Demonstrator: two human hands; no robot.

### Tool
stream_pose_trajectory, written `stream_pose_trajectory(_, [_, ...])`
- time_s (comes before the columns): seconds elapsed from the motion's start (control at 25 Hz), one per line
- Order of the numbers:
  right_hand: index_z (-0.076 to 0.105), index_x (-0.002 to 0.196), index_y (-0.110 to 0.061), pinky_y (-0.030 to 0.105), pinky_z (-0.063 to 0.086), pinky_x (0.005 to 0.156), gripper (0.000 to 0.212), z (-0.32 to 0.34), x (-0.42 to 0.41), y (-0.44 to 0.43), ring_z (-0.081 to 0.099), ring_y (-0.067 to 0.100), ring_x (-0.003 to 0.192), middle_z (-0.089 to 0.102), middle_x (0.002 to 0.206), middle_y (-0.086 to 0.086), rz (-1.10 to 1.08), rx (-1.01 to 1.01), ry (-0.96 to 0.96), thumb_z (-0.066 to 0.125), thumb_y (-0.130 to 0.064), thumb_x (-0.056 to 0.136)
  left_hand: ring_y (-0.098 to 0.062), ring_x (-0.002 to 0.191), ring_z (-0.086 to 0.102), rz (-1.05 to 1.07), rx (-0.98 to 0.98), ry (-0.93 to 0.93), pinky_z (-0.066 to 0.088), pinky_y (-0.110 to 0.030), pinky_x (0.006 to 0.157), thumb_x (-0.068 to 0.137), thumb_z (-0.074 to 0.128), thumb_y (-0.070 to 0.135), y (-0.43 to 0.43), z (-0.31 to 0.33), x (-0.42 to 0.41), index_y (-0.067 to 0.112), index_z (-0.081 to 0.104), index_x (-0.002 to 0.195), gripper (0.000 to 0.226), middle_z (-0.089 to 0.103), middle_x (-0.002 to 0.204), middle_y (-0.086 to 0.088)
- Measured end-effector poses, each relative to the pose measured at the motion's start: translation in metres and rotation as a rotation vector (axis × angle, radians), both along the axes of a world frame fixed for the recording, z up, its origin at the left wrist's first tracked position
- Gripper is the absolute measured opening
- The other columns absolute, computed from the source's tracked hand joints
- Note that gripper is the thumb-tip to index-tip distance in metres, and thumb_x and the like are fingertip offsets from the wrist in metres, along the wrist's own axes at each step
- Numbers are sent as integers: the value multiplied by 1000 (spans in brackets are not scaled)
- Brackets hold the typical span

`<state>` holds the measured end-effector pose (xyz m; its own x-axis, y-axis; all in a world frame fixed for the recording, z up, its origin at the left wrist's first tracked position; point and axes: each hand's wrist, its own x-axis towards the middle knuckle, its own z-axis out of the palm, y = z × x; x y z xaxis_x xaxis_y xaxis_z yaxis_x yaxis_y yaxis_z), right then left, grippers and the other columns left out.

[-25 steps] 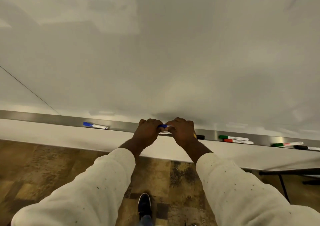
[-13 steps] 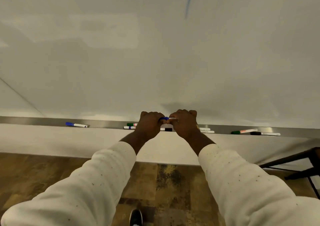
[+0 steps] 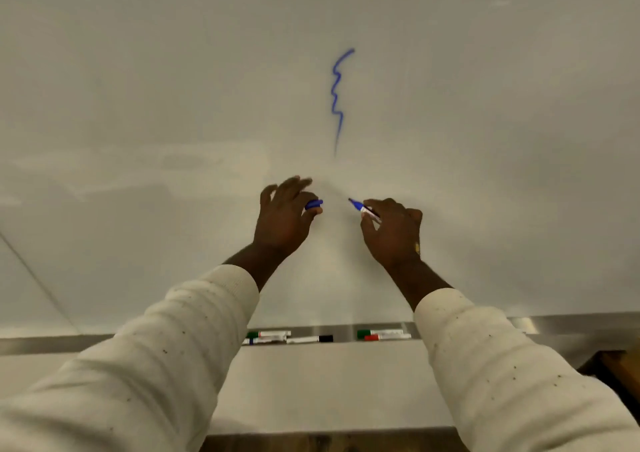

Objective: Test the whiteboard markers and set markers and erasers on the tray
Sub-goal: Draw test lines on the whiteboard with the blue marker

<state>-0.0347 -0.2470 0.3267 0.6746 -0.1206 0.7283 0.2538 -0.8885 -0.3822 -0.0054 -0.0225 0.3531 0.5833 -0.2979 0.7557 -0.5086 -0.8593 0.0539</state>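
Hands (image 3: 282, 221) (image 3: 393, 235) raised, cap (image 3: 314, 204) off blue marker (image 3: 364, 210), sleeves (image 3: 156, 347) (image 3: 502, 365) hide tray (image 3: 571, 328) ends

The board (image 3: 138, 70) is white, greyed by shadow, with one wavy blue squiggle (image 3: 337, 95) running down it. The cap (image 3: 314, 204) is blue. The marker (image 3: 363, 209) has a blue nose and a white barrel. The sleeves (image 3: 156, 365) are cream, flecked with small dark specks. The tray (image 3: 571, 330) is dull silver. On it, all white-barrelled: a green pen (image 3: 268, 334), a blue-banded pen (image 3: 265, 340), a black pen (image 3: 310, 339), a second green pen (image 3: 379, 332) and a red pen (image 3: 386, 337). The floor (image 3: 329, 444) is mottled brown.
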Motion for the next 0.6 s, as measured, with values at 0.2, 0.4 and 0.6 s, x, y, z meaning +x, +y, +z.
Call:
stream_pose_trajectory(0.2, [61, 94, -30, 36, 38, 84, 8, 96, 9, 7, 60, 15, 71, 66, 87, -8, 7, 119, -175, 60, -38, 91, -21, 148, 18, 78, -27, -211, 10, -57, 117, 93, 59, 41, 16, 101, 17, 30, 67, 104, 17, 31, 157, 0])
stream_pose_trajectory(0.4, [71, 100, -24, 21, 26, 71, 26, 141, 18, 4, 59, 23, 75, 61, 100, -5, 50, 160, -317, 62, -14, 77, -23, 149, 14, 143, -44, -254, 3, -60, 116, 92, 60, 43, 16, 164, 28, 35, 68, 109, 21, 27, 159, 1])
stream_pose_trajectory(0.6, [65, 96, -23, 16, 33, 78, 17, 170, 25, -2, 62, 20, 80, 64, 100, -6, 71, 176, -374, 69, -13, 82, -27, 149, 15, 213, -40, -178, 0, -60, 116, 93, 58, 43, 13, 188, 42, 35, 68, 115, 25, 30, 157, 1])
